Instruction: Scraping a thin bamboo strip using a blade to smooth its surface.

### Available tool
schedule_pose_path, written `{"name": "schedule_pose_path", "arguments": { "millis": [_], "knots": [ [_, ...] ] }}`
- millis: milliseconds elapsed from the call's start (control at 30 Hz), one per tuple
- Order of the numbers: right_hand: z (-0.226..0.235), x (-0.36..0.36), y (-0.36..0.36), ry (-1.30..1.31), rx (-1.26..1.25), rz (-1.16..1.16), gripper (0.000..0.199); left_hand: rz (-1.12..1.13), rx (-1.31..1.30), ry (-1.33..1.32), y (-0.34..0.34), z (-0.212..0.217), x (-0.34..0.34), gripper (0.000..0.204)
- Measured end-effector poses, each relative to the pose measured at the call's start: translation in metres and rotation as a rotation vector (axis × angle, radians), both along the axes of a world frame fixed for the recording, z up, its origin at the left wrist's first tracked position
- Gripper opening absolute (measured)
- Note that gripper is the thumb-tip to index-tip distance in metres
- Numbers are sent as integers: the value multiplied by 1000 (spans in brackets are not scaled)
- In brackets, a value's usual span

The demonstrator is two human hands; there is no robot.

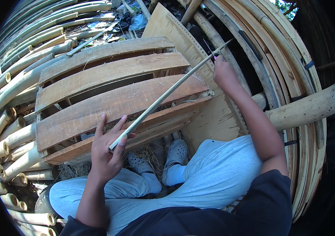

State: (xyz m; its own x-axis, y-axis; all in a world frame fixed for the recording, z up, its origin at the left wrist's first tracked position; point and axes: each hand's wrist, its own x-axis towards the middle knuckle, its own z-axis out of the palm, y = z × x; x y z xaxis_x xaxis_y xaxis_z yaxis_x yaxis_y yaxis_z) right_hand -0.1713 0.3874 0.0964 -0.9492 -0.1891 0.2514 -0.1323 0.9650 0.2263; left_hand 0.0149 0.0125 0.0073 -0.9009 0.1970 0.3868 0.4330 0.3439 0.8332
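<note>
A long, pale bamboo strip slants across the slatted wooden bench, its near end low on the left and its far end high on the right. My left hand holds the near end between thumb and palm, with the other fingers spread beside it. At the far end my right hand is closed, its fingers bent around a small tool. A thin, dark, knife-like blade juts out beyond that fist, next to a curled shaving on the strip. The tool's handle is mostly hidden by my fingers.
Cut bamboo poles lie stacked along the left. A plywood sheet leans beyond the bench's right end. Long wooden planks and a thick bamboo pole are at the right. My feet in grey clogs rest below the bench among shavings.
</note>
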Motion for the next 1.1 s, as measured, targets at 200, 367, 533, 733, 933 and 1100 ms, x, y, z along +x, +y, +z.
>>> {"name": "schedule_pose_path", "arguments": {
  "millis": [200,367,533,733,933,1100],
  "knots": [
    [2,16,-34,-210,26,221,11,5,-22,-4,-5,-4,1,41],
    [7,-8,10,-48,70,-135,13,-13,-54,22,-1,3,1,39],
    [5,18,-34,-254,-50,60,20,2,-1,-2,-4,-3,1,31],
    [0,-9,32,-66,44,-148,18,-5,8,23,-1,3,0,31],
    [-1,20,-42,-140,49,-8,12,8,5,3,-5,-3,3,31],
    [-8,-4,13,44,120,-222,11,-20,-15,17,-2,4,0,32]
  ]
}}
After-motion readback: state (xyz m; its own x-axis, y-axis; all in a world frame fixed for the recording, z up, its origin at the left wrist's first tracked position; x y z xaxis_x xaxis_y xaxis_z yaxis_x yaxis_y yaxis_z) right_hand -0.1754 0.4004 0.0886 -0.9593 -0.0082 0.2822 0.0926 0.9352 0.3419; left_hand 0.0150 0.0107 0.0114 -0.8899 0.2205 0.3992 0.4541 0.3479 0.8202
